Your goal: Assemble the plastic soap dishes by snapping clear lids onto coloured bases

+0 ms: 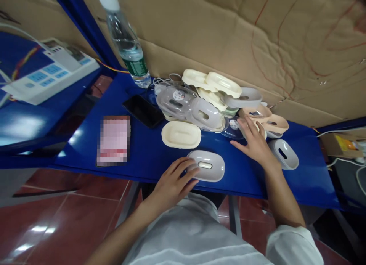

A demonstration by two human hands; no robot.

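A grey oval plastic dish [215,166] with a slot in its middle lies near the table's front edge. My left hand [177,177] is around its left end, fingers over the rim and thumb along the near side. Farther right, my right hand [254,141] reaches over the pile with its fingers apart. Beneath its fingertips is a clear plastic cover [233,130] with a round sticker; whether they touch it I cannot tell. A cream oval tray [181,135] lies just behind the grey dish. To the right of my right hand sits another grey slotted dish [284,154].
Behind my hands is a pile of clear covers [174,101], cream trays [223,84] and peach dishes [274,124]. A water bottle [128,47], a black phone [143,111] and a blurred-out flat device [113,141] are at left. Cardboard [200,28] lines the back.
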